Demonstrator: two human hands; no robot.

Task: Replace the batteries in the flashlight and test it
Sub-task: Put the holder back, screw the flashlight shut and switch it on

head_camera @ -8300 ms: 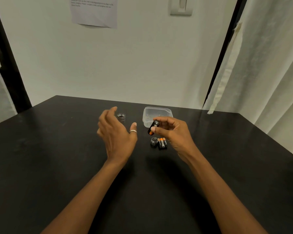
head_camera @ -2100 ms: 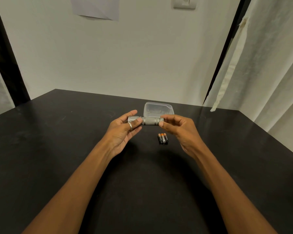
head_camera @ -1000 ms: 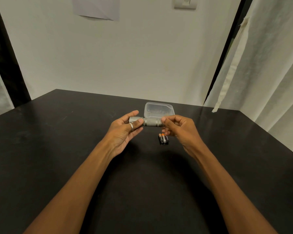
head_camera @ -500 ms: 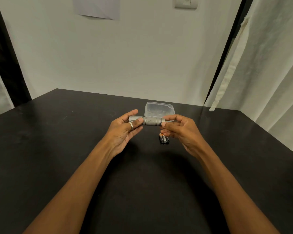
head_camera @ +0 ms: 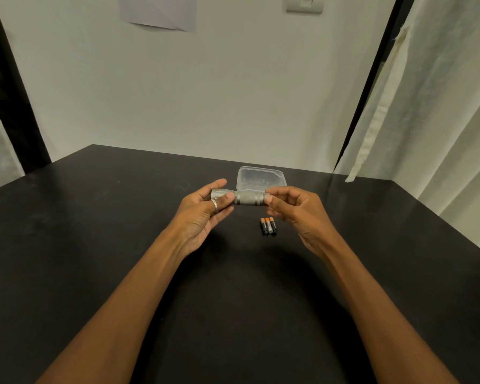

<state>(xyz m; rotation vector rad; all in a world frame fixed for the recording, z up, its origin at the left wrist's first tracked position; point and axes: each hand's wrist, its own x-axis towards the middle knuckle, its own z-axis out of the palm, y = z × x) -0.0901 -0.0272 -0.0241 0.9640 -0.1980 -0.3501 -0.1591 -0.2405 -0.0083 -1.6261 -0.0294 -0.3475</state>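
Both arms are stretched out over the matte black tabletop, and between them, held up off the surface, is the short silver metal flashlight with a knurled barrel. It lies level, running left to right. The left hand has the wider head end, thumb across the front of it and fingers curled behind, a plain silver ring showing on the thumb. The right hand is pinched on the tail end, thumb and forefinger closed around the very tip of the barrel, the other fingers folded loosely beneath. So both hands are clamped on the same flashlight, one at each end, with the bare knurled middle showing between them.

Down on the table, just below the right hand's fingers, three small batteries with orange tops and black bodies lie side by side, touching, the orange ends pointing away from the person. Beyond the flashlight, farther back on the table, sits a clear, rounded-corner plastic container; its near edge is partly hidden behind the flashlight and the right-hand fingers.

On the pale wall behind, a sheet of white paper is stuck near the top, with a white wall switch to its right. A pale curtain hangs along the right side.
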